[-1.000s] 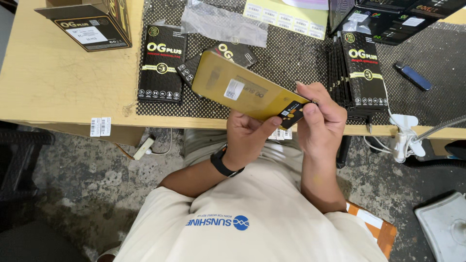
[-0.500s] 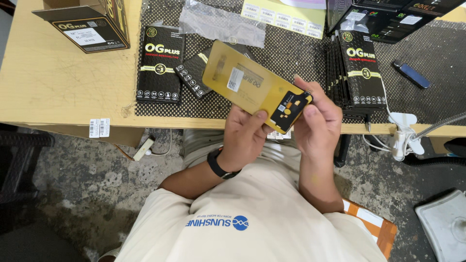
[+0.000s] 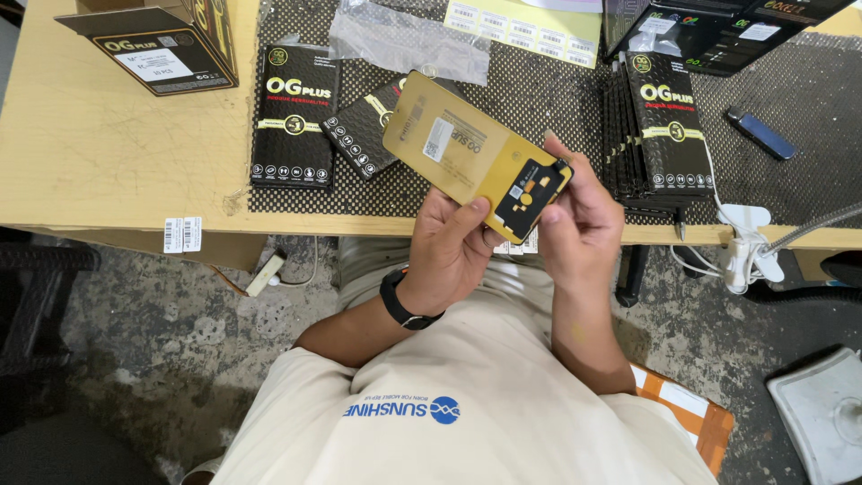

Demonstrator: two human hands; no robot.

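— While both hands are up over the table edge, what do they hold?
— One gold screen panel with a black flex patch at its near end. The left hand cups it from beneath, fingers closed around the lower edge; the right hand pinches the near corner.
— Where is it?
— Above the black mesh mat, between a flat black packet and a stack of black packets.
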